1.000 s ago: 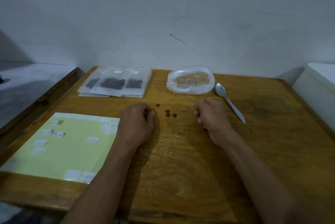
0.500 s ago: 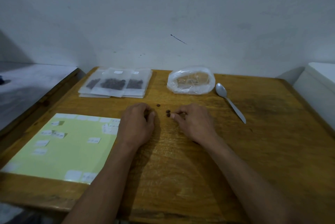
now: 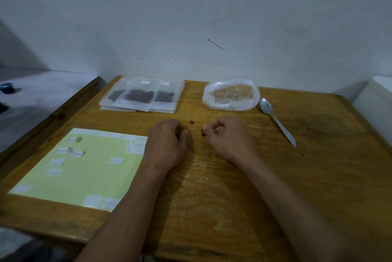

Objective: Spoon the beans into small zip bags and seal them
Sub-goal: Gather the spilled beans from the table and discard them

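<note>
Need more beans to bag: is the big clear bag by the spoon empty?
Apparently empty: the clear bag lies collapsed, only wood showing through.

Wooden table (image 3: 265, 187) fills the lower half of the frame, grain visible, raised lip along its edges. At upper centre-left, a fanned stack of small zip bags (image 3: 141, 96) holding dark beans lies flat. To their right, a crumpled clear plastic bag (image 3: 231, 94). Just right of that, a metal spoon (image 3: 276, 120), bowl toward the wall. At centre, 2 loose beans (image 3: 191, 122). At lower left, a pale green sheet (image 3: 84, 174) bearing small white labels. Both forearms rest on the wood.
</note>
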### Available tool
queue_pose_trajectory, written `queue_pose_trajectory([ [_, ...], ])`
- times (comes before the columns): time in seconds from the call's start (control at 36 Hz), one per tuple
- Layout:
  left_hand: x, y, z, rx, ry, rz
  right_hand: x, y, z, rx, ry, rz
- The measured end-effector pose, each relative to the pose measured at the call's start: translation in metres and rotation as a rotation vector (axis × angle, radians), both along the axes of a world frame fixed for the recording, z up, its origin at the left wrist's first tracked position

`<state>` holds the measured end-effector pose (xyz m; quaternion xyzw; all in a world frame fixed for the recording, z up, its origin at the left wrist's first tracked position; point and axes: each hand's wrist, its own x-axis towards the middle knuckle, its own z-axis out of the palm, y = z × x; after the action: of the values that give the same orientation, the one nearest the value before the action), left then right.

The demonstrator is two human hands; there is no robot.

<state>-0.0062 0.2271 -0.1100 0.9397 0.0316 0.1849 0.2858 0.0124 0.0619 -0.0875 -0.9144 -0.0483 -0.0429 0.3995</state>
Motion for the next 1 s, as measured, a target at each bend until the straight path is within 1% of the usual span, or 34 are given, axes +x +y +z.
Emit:
queue_pose_trajectory([
  [0.06,0.000,0.000,-0.001,-0.006,-0.007,0.001,0.001,0.008,-0.005,-0.133,-0.043,-0.026],
  [0.17,0.000,-0.001,0.000,-0.009,-0.004,0.004,0.004,0.011,-0.009,-0.191,-0.091,-0.062],
  [0.25,0.000,-0.001,0.001,-0.006,0.005,0.005,0.003,0.008,-0.008,-0.177,-0.095,-0.042],
  [0.36,0.001,-0.001,0.001,-0.009,0.014,0.003,0.001,0.005,-0.003,-0.075,-0.041,-0.016],
  [0.39,0.001,0.000,0.000,-0.009,0.016,0.001,0.001,0.003,-0.002,-0.008,-0.017,-0.024],
  [0.44,0.001,0.000,0.000,-0.009,0.024,-0.001,0.003,-0.004,0.003,0.222,0.081,-0.068],
  [0.53,0.001,0.001,0.000,-0.008,0.019,-0.007,0.010,-0.012,0.010,0.708,0.283,-0.127],
  [0.56,0.001,0.000,0.000,-0.010,0.016,-0.007,0.012,-0.012,0.012,0.816,0.330,-0.136],
  [0.58,0.001,0.000,-0.001,-0.013,0.015,-0.006,0.015,-0.011,0.012,0.852,0.349,-0.137],
  [0.61,0.001,0.000,-0.001,-0.015,0.013,-0.006,0.016,-0.009,0.012,0.809,0.341,-0.130],
  [0.64,0.001,0.001,-0.001,-0.014,0.015,-0.008,0.017,-0.006,0.011,0.686,0.293,-0.114],
  [0.72,0.002,0.002,-0.001,0.006,0.011,-0.017,0.017,0.006,0.004,0.150,0.057,0.013],
  [0.78,0.002,0.001,-0.002,0.003,0.001,-0.018,0.016,0.011,-0.002,-0.090,-0.017,0.069],
  [0.81,0.002,0.001,-0.002,0.001,-0.003,-0.017,0.016,0.013,-0.004,-0.161,-0.038,0.073],
  [0.86,0.002,0.000,-0.002,-0.001,-0.003,-0.016,0.016,0.013,-0.007,-0.201,-0.066,0.068],
  [1.0,0.003,0.001,-0.003,-0.004,-0.001,-0.005,0.015,0.013,-0.005,-0.158,-0.045,0.061],
])
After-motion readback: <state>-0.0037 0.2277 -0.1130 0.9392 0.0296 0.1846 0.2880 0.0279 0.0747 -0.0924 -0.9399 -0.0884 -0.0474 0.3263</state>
